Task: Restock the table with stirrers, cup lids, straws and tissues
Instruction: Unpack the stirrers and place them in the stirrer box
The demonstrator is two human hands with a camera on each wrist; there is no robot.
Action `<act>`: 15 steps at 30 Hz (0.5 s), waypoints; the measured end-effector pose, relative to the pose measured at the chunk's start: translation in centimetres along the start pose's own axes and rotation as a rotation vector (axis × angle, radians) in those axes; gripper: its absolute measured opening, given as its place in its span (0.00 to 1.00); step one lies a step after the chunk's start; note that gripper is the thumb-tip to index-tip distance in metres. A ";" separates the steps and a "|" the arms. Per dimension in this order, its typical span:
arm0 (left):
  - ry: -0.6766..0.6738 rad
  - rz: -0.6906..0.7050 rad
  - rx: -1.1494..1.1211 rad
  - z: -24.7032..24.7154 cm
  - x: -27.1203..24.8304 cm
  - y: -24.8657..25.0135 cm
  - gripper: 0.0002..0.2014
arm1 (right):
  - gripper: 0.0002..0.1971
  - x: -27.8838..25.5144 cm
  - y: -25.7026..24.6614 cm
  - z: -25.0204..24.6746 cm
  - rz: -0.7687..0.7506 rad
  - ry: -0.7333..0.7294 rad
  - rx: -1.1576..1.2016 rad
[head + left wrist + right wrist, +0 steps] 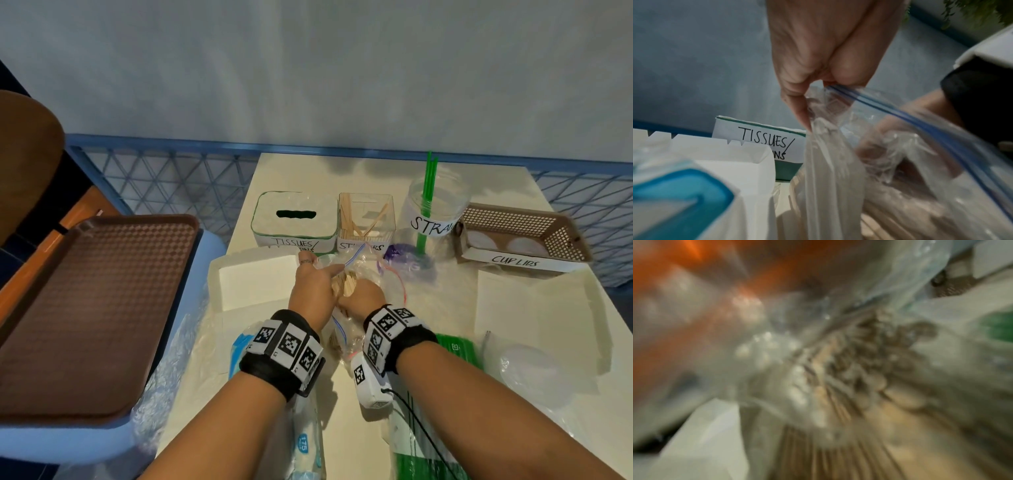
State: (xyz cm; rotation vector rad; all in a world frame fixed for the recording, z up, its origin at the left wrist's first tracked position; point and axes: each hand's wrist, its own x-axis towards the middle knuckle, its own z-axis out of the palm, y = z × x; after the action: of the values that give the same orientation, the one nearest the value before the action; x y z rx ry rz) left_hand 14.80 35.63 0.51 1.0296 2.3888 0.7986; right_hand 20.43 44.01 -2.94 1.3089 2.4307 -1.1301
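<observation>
A clear zip bag (394, 284) of wooden stirrers (346, 287) is held up in front of the labelled stirrer box (366, 219). My left hand (313, 281) pinches the bag's blue-striped rim (859, 99) between thumb and fingers. My right hand (363, 294) is inside the bag mouth, curled round a bundle of stirrers whose rounded ends stick out above it. The right wrist view is blurred and shows stirrer ends (859, 369) through plastic. The stirrer box holds a few sticks.
Along the back stand a tissue box (294, 219), a straw jar (435, 209) with green straws, and a cup-lid basket (520, 233). An open white box (253, 281), a tissue pack (305, 445), packed green straws (459, 349) and bagged lids (534, 373) lie near. A brown tray (92, 308) sits left.
</observation>
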 end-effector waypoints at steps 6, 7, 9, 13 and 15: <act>0.004 -0.007 0.026 0.2 1.1 0.0 0.29 | 0.10 -1.4 0.8 -1.4 -0.066 -0.062 0.242; 0.009 -0.016 0.043 0.1 1.3 0.1 0.28 | 0.12 -1.6 0.8 -1.5 -0.083 -0.077 0.249; 0.007 -0.055 0.034 0.0 1.8 0.2 0.26 | 0.14 -1.8 0.9 -1.7 -0.120 -0.110 0.288; 0.023 -0.056 -0.004 -0.2 2.5 -0.3 0.30 | 0.14 -2.1 1.3 -1.6 -0.196 -0.105 0.381; 0.009 -0.046 -0.009 -0.2 2.6 -0.5 0.30 | 0.08 -2.2 1.5 -1.7 -0.214 -0.090 0.478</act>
State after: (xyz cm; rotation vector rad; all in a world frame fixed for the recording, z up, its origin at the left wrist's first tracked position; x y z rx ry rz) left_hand 12.79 37.21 -0.02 0.9663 2.4048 0.7985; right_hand 23.29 44.26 -1.53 1.0841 2.3629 -1.8718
